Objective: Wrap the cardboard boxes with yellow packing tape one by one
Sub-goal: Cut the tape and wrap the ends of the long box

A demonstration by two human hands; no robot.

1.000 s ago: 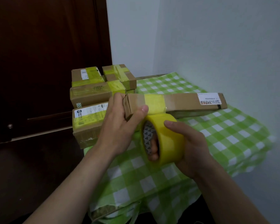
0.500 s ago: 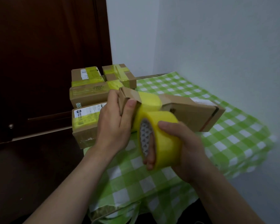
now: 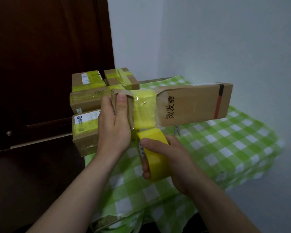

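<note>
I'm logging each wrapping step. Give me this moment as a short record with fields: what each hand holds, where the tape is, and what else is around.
left hand: grips the left end of the long brown cardboard box, held above the cloth
right hand: grips the yellow packing tape roll just below the box
tape: yellow tape band wraps the box near its left end and runs down to the roll
already taped: smaller taped cardboard boxes stacked behind the left hand
surface: green-and-white checked tablecloth

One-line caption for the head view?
Left hand grips the long cardboard box; right hand holds the yellow tape roll just below it.
</note>
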